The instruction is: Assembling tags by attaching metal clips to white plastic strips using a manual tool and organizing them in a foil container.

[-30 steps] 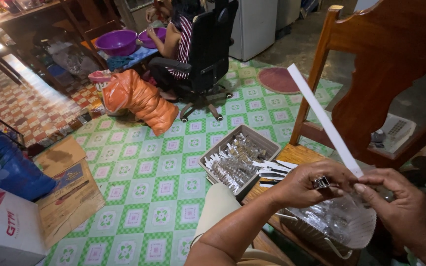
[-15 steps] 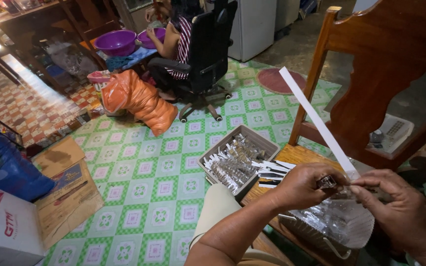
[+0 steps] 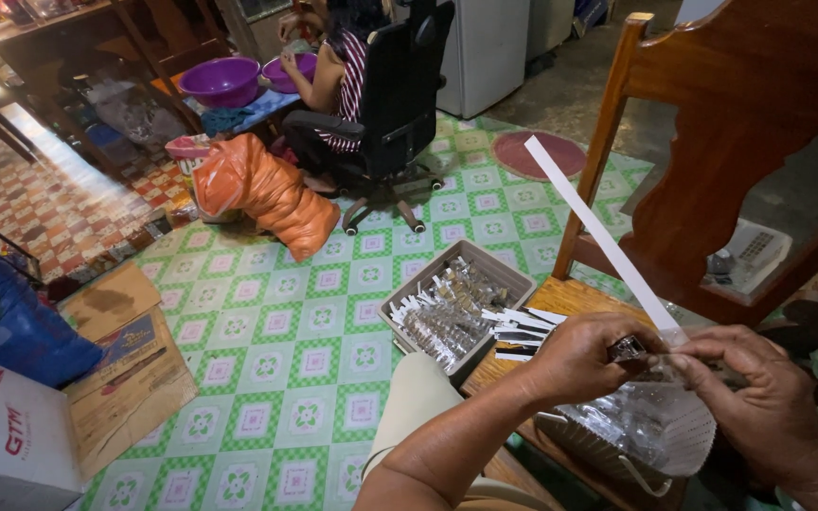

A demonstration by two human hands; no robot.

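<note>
Head view: your left hand [image 3: 584,355] pinches a small dark clip [image 3: 628,349] near right, over the white basket [image 3: 684,445]. Your right hand [image 3: 759,402] pinches the white strip's [image 3: 598,237] lower end. Step looks like joining; next calls for steady alignment.

White paper strip and small dark clip, pinched between both hands
The long white paper strip [image 3: 598,232] slants up to the left from the fingers; the small dark clip [image 3: 629,349] sits at its lower end, above a clear bag
</note>
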